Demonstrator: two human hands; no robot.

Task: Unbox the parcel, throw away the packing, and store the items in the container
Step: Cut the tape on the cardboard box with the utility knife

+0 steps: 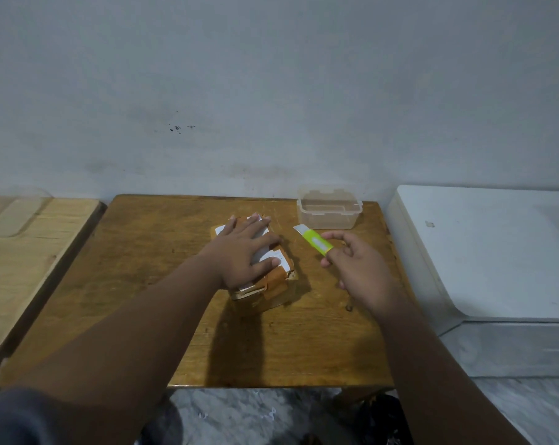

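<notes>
A small cardboard parcel (273,289), wrapped in brown tape with white labels on top, lies in the middle of a brown wooden table (162,258). My left hand (246,252) presses flat on the parcel's top, fingers spread. To the right of the parcel, my right hand (355,268) pinches a yellow-green utility knife (315,242) by its near end, with the short blade pointing away toward the back. A clear plastic container (329,208), without a lid and with nothing in it, stands at the table's back right.
A lighter wooden table (24,252) stands to the left, holding a clear lid or tray (8,213). A white appliance-like box (496,252) sits to the right. A grey wall rises directly behind the table. Marbled floor shows below.
</notes>
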